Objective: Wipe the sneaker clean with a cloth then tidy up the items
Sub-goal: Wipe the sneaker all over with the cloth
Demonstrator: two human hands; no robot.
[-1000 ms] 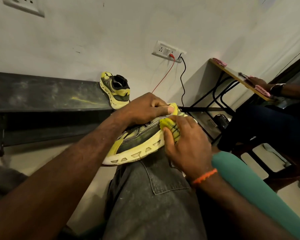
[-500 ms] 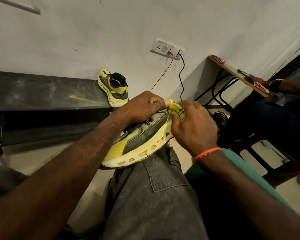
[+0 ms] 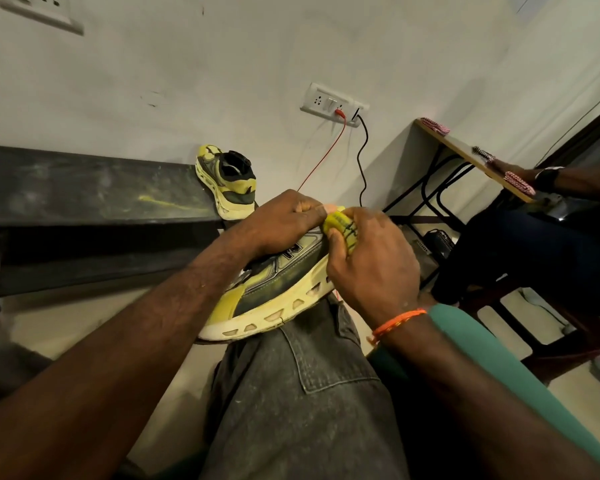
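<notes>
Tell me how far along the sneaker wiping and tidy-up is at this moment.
Done: nothing looks finished; the sneaker on the knee shows dark grime along its side. In hand: the left hand grips that sneaker near the toe while the right hand pinches a yellow cloth against it. Left: the rest of the wiping, and tidying; the second sneaker sits on the dark bench.

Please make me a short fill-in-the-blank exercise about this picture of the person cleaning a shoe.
1. The sneaker being wiped rests on the person's ____.
2. The right hand grips a yellow ____.
3. The second sneaker stands on a dark ____.
4. The left hand holds the sneaker near its ____ end.

Missing words: knee; cloth; bench; toe
</notes>
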